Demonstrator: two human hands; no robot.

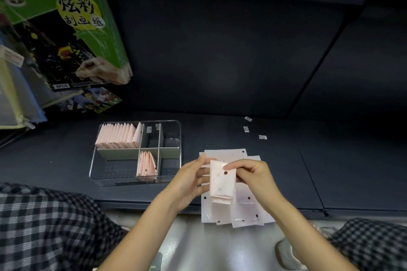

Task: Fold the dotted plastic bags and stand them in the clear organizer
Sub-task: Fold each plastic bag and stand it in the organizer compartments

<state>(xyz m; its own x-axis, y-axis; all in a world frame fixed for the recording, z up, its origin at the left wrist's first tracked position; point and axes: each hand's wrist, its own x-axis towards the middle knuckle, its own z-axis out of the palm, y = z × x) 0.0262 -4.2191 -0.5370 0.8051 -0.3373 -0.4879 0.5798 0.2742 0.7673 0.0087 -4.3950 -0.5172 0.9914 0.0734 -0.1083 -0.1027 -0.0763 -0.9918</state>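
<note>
A pale pink dotted plastic bag point(221, 180), folded into a narrow strip, is held above a stack of flat dotted bags point(246, 207) on the dark shelf. My left hand point(193, 179) grips its left side and my right hand point(253, 171) pinches its top right corner. To the left stands the clear organizer point(179, 138). A row of several folded bags point(117, 136) stands in its back left compartment, and a few more folded bags point(146, 164) stand in the front middle one.
Green boxed craft sets point(66, 28) lean at the far left above the shelf. Three small white labels point(246, 129) lie on the shelf behind the stack. My checked trouser legs point(44, 226) frame the bottom corners.
</note>
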